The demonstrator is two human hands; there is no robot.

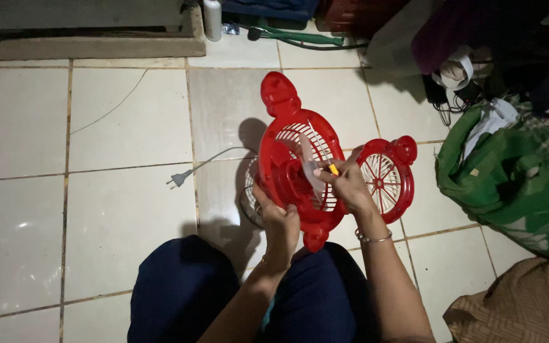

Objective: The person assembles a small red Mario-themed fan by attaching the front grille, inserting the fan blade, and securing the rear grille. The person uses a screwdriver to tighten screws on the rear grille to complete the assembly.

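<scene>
My left hand (pixel 279 222) grips the red fan (pixel 300 168) by its edge; my right hand (pixel 349 184) pinches a yellow-handled screwdriver (pixel 332 168) against it.

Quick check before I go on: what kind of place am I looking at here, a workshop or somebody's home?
Most likely a room in a home, not a workshop. The person sits on a pale tiled floor, working on a red fan housing held in both hands. A green cloth bundle and piled bags and clothes crowd the right side.

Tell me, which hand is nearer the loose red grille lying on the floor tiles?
Right. The right hand sits at the loose red grille's left edge, holding a yellow-handled tool. The left hand grips the red fan body farther left.
</scene>
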